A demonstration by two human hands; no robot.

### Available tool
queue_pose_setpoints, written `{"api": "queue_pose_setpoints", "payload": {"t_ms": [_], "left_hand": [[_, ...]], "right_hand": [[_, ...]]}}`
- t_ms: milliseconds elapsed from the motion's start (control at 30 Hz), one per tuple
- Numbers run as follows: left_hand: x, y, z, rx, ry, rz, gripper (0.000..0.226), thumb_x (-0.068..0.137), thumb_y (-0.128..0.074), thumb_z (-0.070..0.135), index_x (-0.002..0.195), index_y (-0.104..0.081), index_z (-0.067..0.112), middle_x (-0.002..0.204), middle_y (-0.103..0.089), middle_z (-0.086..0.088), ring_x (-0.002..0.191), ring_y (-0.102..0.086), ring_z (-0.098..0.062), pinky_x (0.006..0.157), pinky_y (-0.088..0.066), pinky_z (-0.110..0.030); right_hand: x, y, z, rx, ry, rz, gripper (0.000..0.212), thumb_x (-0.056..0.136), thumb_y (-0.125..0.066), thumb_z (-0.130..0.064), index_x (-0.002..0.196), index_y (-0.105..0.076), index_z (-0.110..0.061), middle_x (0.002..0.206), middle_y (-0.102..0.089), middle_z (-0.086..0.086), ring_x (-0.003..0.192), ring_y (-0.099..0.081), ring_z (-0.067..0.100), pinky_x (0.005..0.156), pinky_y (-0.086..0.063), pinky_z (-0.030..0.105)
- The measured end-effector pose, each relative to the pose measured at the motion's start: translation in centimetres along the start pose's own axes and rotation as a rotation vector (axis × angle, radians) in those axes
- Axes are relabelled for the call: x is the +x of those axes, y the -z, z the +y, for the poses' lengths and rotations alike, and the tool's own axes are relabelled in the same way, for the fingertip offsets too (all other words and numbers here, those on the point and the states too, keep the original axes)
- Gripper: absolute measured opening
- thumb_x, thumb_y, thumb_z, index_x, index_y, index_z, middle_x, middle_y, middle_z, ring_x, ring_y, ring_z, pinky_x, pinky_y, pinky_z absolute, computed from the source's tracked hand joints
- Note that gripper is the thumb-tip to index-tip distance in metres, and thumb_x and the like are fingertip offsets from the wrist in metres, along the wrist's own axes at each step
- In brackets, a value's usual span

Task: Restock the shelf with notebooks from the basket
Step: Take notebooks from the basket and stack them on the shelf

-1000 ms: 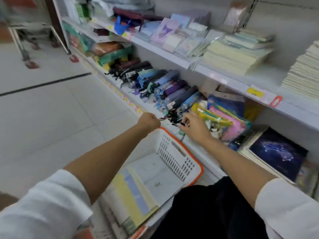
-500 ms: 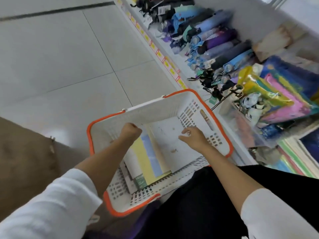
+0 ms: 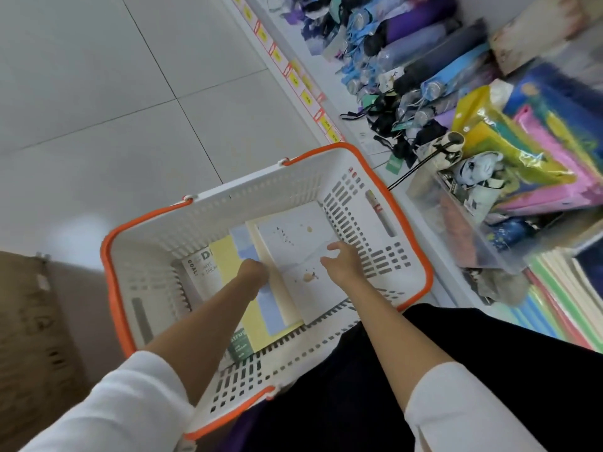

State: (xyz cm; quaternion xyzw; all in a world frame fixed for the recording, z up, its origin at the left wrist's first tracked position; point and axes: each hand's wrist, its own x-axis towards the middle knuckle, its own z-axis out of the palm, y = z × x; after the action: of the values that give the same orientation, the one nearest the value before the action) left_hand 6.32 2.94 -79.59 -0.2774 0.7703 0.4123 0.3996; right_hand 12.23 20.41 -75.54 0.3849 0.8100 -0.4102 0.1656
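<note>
A white basket with an orange rim stands on the floor in front of me. Inside lies a stack of notebooks; a white notebook with small speckles is on top, and cream, blue and yellow notebooks show beneath it. My left hand is at the white notebook's left edge with its fingers curled down round that edge. My right hand rests on the right side of the same cover, thumb spread across it. Stacked notebooks fill the low shelf at the right.
Folded umbrellas lie in a row along the bottom shelf behind the basket. Bright plastic pouches and a clear bin sit next to them. A brown cardboard box stands at the left. Grey floor tiles stretch beyond.
My view has swung down from the shelves to the basket. Both hands have dropped from the umbrella shelf into the basket and now sit on the top white notebook.
</note>
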Motion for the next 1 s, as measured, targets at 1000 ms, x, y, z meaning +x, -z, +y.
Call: {"api": "queue_pose_setpoints", "payload": {"t_ms": [1000], "left_hand": [[-3.6, 6.8, 4.2, -0.25, -0.123, -0.651, 0.041, 0.087, -0.064, 0.013, 0.127, -0.055, 0.01, 0.123, -0.065, -0.012, 0.112, -0.063, -0.031, 0.093, -0.051, -0.041]], "right_hand": [[-1.9, 3.7, 0.6, 0.079, -0.128, -0.166, 0.05, 0.099, -0.038, -0.03, 0.145, -0.04, -0.009, 0.147, -0.041, 0.013, 0.133, -0.041, 0.029, 0.109, -0.035, 0.039]]}}
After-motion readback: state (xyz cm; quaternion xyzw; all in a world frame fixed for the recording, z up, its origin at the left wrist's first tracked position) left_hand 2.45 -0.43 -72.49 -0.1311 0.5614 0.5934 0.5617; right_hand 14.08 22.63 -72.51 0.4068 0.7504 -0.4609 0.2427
